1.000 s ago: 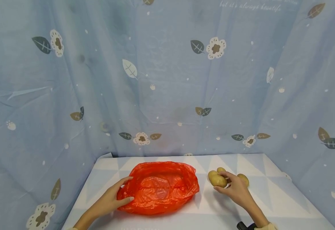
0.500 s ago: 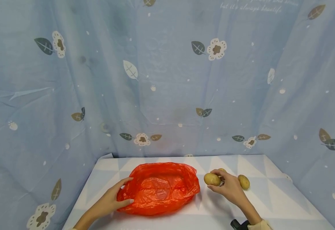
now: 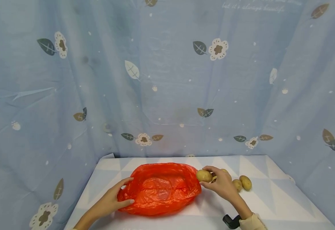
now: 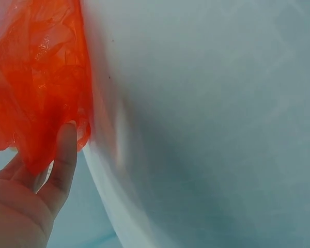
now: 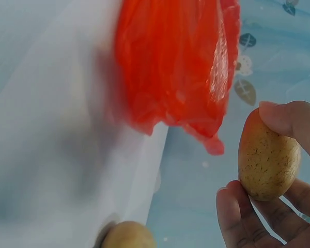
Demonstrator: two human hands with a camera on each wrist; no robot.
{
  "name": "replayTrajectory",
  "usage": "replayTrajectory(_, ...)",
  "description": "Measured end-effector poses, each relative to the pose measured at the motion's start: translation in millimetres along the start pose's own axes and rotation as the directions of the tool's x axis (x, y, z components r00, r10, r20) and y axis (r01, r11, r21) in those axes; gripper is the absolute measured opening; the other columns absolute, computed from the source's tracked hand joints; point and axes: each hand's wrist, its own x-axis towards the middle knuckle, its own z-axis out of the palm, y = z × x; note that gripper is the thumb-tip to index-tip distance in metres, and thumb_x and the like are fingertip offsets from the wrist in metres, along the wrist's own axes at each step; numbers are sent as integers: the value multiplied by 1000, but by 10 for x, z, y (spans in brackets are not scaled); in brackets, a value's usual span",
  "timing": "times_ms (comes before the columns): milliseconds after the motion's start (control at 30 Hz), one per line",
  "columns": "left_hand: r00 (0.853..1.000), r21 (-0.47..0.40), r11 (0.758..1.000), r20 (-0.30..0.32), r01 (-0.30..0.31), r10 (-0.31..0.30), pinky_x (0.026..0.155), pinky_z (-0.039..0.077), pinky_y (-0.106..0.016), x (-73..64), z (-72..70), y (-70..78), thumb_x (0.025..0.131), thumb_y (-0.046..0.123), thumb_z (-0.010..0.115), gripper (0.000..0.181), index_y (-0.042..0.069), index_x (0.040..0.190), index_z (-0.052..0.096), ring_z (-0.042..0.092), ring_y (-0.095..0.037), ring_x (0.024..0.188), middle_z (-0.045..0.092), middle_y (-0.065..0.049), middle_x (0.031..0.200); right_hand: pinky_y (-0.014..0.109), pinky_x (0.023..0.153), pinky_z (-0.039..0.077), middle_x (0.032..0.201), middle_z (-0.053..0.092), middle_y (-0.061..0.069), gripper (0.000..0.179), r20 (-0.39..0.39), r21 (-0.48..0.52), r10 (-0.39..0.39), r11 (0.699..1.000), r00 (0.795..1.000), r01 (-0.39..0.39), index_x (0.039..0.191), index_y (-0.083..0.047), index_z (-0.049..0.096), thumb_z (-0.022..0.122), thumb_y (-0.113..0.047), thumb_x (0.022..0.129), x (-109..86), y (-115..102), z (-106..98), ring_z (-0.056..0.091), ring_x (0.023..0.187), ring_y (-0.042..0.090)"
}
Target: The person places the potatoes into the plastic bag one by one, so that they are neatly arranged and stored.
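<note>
A red plastic bag lies on the table with its mouth spread wide. At its left side my left hand holds the rim between thumb and fingers. The left wrist view has the thumb on the near face of the bag. My right hand pinches a yellow-brown potato just beside the bag's right rim. Seen from the right wrist, the potato sits between thumb and fingertips, above the table and apart from the bag.
Right of my right hand, two potatoes lie on the table; another is partly hidden behind that hand. A black device is at my right wrist. A blue patterned curtain hangs behind and along both sides.
My right hand has lifted the potato from the group and carried it left to the bag's right rim. The left hand and the bag have stayed in place.
</note>
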Motion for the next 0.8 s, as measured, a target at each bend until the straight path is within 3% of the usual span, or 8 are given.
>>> replayTrajectory(300,1000,3,1000,4,11,-11,97,54,-58,47,36,-1,85,38,85,82,21,154,43,53,-36,127,47,-15,151,25,67,58,108,72,-3,50,59,106,-14,994,998,7,119,-15,71,94,-23,75,62,-145,107,64,81,11)
replayTrajectory(567,999,-11,999,3,35,-35,97,54,-58,60,42,-19,85,38,85,81,24,153,43,51,-38,131,45,-16,154,23,67,56,106,71,-8,51,41,52,-22,998,999,19,117,-21,72,95,-26,73,120,-226,270,62,80,8)
replayTrajectory(800,1000,-16,1000,0,27,-27,99,53,-57,81,33,-52,86,40,83,80,25,154,43,49,-37,133,45,-13,154,24,68,57,110,72,-3,54,62,75,-70,995,996,65,122,-15,71,94,-27,75,162,-296,371,64,83,10)
